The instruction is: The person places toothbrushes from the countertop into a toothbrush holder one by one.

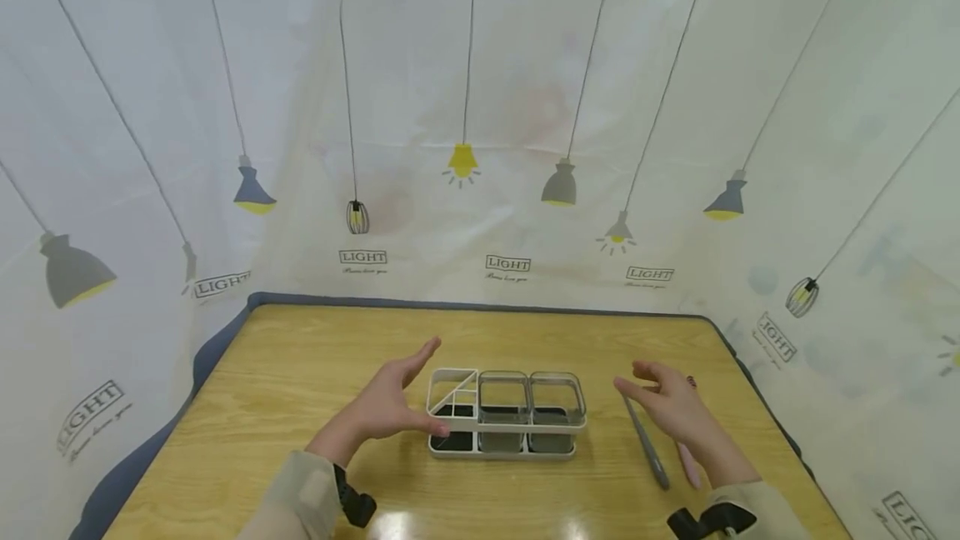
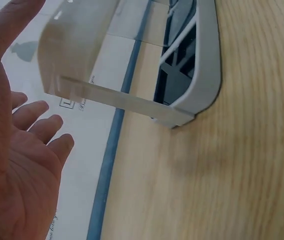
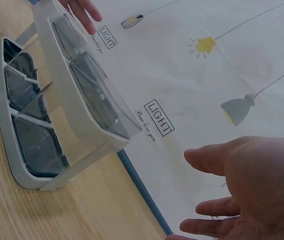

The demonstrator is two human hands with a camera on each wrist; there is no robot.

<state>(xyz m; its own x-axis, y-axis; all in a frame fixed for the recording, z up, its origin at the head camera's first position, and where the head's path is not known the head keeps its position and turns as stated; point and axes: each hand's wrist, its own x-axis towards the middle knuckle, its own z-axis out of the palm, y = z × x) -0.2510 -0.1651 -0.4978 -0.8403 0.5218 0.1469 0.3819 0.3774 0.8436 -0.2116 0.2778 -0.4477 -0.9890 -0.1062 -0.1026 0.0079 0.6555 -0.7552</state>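
Observation:
A two-tier white holder (image 1: 510,425) stands on the table between my hands. Two clear square cups (image 1: 503,415) sit side by side in its upper tier, and slanted dividers split the left section. My left hand (image 1: 390,397) is at the holder's left side, fingers spread, thumb overlapping its edge in the head view; a gap shows between them in the left wrist view. Off the holder's right side, my right hand (image 1: 671,407) hovers with relaxed fingers and holds nothing. Below it lie a slim grey stick (image 1: 649,450) and a pink one (image 1: 688,467), both partly hidden by this hand.
The wooden table (image 1: 330,348) has a blue-grey edge (image 1: 480,305) along its back and sides. A white sheet printed with hanging lamps (image 1: 510,223) encloses it at the back and both sides. Dark camera mounts (image 1: 354,500) sit on my wrists.

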